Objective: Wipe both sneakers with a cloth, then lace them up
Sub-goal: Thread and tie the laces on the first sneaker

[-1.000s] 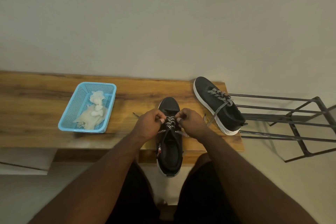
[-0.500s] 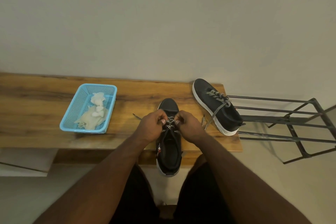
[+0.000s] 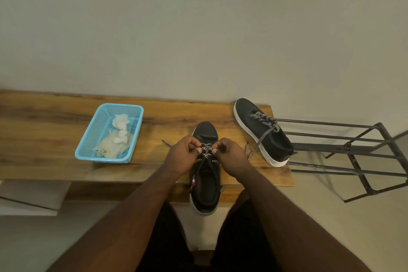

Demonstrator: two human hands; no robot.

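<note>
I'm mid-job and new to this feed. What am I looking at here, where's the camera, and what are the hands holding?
No machine here: a person's two bare hands, filmed by one camera on their head, looking forward and down. On the wooden bench sit a blue basket with a white cloth inside, and two black sneakers. The left hand and right hand each pinch the lace of the near sneaker, whose heel overhangs the bench edge. The far sneaker lies to the right, laced, its lace ends loose. A metal rack stands beside the bench.
</note>
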